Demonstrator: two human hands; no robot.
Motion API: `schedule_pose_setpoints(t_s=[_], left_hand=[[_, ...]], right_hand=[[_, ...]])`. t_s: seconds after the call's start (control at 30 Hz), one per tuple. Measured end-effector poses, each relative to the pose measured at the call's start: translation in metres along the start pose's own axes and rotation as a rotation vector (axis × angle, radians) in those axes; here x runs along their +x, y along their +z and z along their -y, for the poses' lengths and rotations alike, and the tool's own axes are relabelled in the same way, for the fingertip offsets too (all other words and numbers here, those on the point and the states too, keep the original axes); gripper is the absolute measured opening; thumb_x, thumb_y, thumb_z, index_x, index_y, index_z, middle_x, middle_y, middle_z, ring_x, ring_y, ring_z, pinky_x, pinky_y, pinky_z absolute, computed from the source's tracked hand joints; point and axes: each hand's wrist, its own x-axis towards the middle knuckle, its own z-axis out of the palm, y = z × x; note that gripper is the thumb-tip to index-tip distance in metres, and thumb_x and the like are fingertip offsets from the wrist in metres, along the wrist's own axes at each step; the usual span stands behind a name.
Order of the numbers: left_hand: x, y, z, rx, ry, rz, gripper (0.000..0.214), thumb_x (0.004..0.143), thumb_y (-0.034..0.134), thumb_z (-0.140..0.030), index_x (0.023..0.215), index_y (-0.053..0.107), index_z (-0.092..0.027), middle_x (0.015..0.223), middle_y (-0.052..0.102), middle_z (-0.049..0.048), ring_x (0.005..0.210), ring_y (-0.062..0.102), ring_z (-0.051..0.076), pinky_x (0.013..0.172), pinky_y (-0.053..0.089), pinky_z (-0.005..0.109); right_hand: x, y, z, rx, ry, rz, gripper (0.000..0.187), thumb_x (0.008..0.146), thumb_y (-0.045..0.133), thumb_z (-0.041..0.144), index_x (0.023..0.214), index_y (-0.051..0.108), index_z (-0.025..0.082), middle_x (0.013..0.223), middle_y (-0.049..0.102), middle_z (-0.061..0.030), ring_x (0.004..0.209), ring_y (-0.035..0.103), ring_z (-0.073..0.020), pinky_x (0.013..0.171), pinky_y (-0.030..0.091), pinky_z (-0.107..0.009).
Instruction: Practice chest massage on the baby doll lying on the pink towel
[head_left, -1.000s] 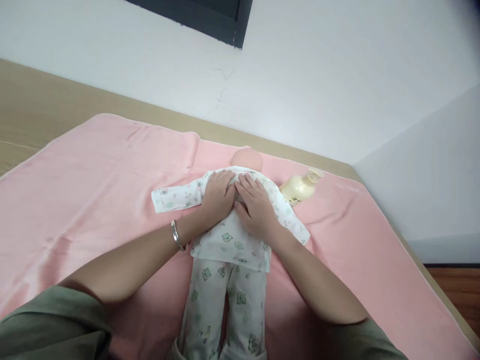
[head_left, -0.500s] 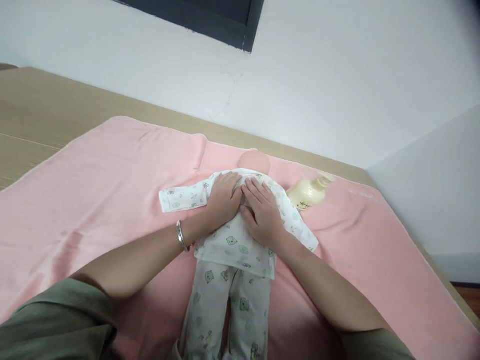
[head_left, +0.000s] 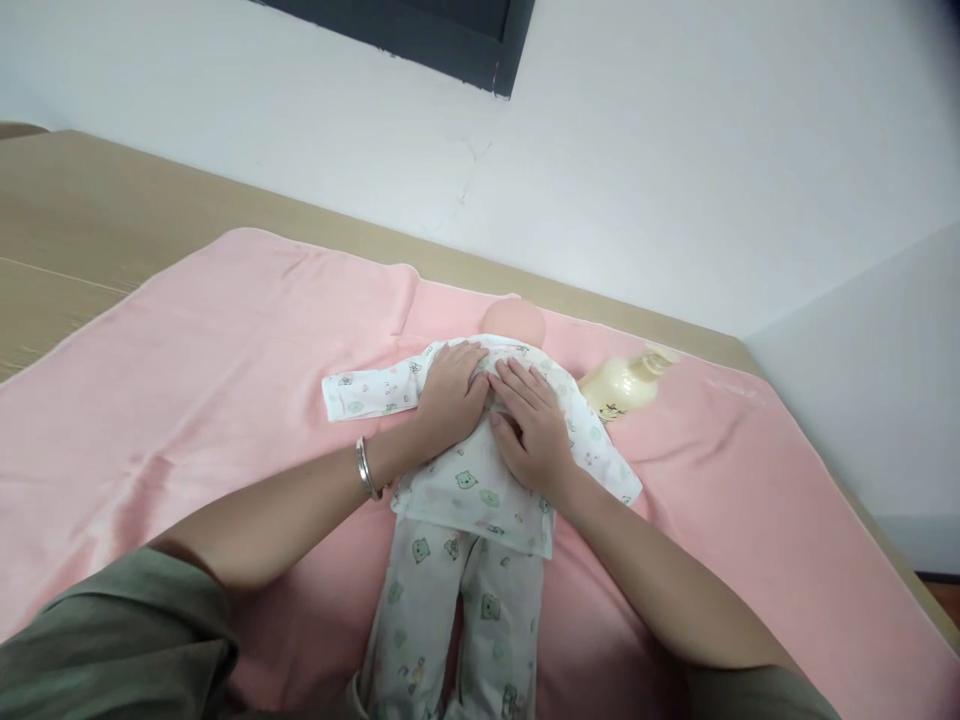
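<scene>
A baby doll lies on a pink blanket, its bare rounded head toward the wall. It wears a white long-sleeved top and matching trousers, both printed with small green animals. My left hand rests flat on the upper left of the top, and a silver bangle circles that wrist. Beside it, my right hand lies flat on the upper right of the top. The fingers of both hands are stretched out, fingertips close together near the middle. Neither holds anything.
A pale yellow pump bottle lies on its side on the blanket, right of the doll's shoulder. Under the blanket is a tan surface that meets a white wall. A dark frame is on the wall.
Both hands stay on the doll's top with almost the same placement. The whole view has shifted slightly; the doll and bottle keep their places on the blanket.
</scene>
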Motion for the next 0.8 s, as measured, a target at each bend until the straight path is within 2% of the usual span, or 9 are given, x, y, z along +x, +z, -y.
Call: schedule_pose_setpoints(t_s=[0.07, 0.2, 0.3, 0.4, 0.47, 0.6, 0.67, 0.73, 0.8], left_hand=[[0.0, 0.0, -0.001, -0.007, 0.0, -0.003, 0.042, 0.095, 0.038, -0.021, 0.123, 0.068, -0.016, 0.136, 0.071, 0.0127, 0.131, 0.061, 0.027, 0.122, 0.043, 0.052], [0.0, -0.001, -0.002, -0.031, -0.018, -0.001, 0.043, 0.094, 0.038, -0.022, 0.126, 0.067, -0.014, 0.139, 0.07, 0.0134, 0.133, 0.06, 0.027, 0.123, 0.042, 0.052], [0.001, -0.002, -0.002, -0.027, -0.017, -0.002, 0.042, 0.093, 0.039, -0.021, 0.122, 0.068, -0.016, 0.136, 0.071, 0.0122, 0.13, 0.062, 0.026, 0.122, 0.043, 0.052], [0.001, -0.002, -0.002, -0.013, -0.001, 0.001, 0.041, 0.095, 0.037, -0.022, 0.119, 0.069, -0.015, 0.133, 0.072, 0.0134, 0.127, 0.063, 0.026, 0.122, 0.044, 0.051], [0.001, -0.001, -0.002, -0.015, -0.006, 0.003, 0.042, 0.095, 0.037, -0.022, 0.122, 0.068, -0.014, 0.135, 0.071, 0.0136, 0.129, 0.062, 0.026, 0.122, 0.044, 0.051], [0.001, -0.001, -0.002, -0.034, -0.032, 0.01, 0.045, 0.095, 0.039, -0.023, 0.129, 0.066, -0.013, 0.141, 0.069, 0.0137, 0.135, 0.059, 0.026, 0.125, 0.04, 0.05], [0.001, -0.001, -0.002, -0.038, -0.037, 0.012, 0.045, 0.095, 0.039, -0.024, 0.13, 0.066, -0.011, 0.143, 0.068, 0.0149, 0.137, 0.058, 0.027, 0.125, 0.04, 0.05], [0.001, -0.001, -0.002, -0.039, -0.039, 0.01, 0.045, 0.095, 0.04, -0.024, 0.13, 0.066, -0.012, 0.143, 0.068, 0.0143, 0.137, 0.058, 0.027, 0.125, 0.04, 0.051], [0.001, -0.001, -0.001, -0.039, -0.043, 0.007, 0.043, 0.096, 0.04, -0.025, 0.129, 0.066, -0.014, 0.144, 0.067, 0.0128, 0.137, 0.058, 0.026, 0.125, 0.041, 0.051]], right_hand=[[0.0, -0.001, 0.001, -0.008, 0.03, 0.035, 0.049, 0.099, 0.043, 0.028, 0.142, 0.064, 0.017, 0.155, 0.059, -0.0119, 0.153, 0.047, -0.0276, 0.129, 0.035, -0.059], [0.008, -0.003, 0.009, -0.099, 0.177, 0.134, 0.059, 0.097, 0.043, 0.03, 0.153, 0.053, 0.012, 0.169, 0.039, -0.0154, 0.162, 0.028, -0.0324, 0.13, 0.029, -0.064], [0.015, -0.005, 0.018, -0.167, 0.238, 0.219, 0.064, 0.097, 0.044, 0.03, 0.156, 0.046, 0.006, 0.169, 0.038, -0.0206, 0.161, 0.029, -0.0354, 0.13, 0.029, -0.063], [0.019, -0.007, 0.018, -0.184, 0.223, 0.235, 0.063, 0.098, 0.043, 0.03, 0.155, 0.048, 0.003, 0.165, 0.043, -0.0227, 0.16, 0.033, -0.0356, 0.131, 0.031, -0.061], [0.018, -0.009, 0.008, -0.148, 0.178, 0.225, 0.061, 0.1, 0.042, 0.033, 0.154, 0.049, 0.005, 0.165, 0.044, -0.0216, 0.16, 0.033, -0.0345, 0.131, 0.03, -0.061], [0.016, -0.013, -0.023, -0.048, 0.052, 0.267, 0.061, 0.104, 0.037, 0.042, 0.154, 0.05, 0.01, 0.169, 0.038, -0.018, 0.163, 0.026, -0.0328, 0.131, 0.027, -0.063], [0.013, -0.014, -0.026, -0.064, 0.088, 0.261, 0.064, 0.104, 0.037, 0.045, 0.158, 0.044, 0.01, 0.172, 0.032, -0.0187, 0.164, 0.022, -0.0337, 0.131, 0.025, -0.065], [0.009, -0.013, -0.013, -0.117, 0.18, 0.232, 0.066, 0.105, 0.038, 0.044, 0.161, 0.038, 0.008, 0.172, 0.03, -0.0211, 0.164, 0.021, -0.035, 0.131, 0.025, -0.067], [0.003, -0.012, 0.01, -0.172, 0.239, 0.214, 0.066, 0.105, 0.038, 0.04, 0.161, 0.038, 0.005, 0.171, 0.032, -0.0236, 0.163, 0.023, -0.0367, 0.13, 0.027, -0.066]])
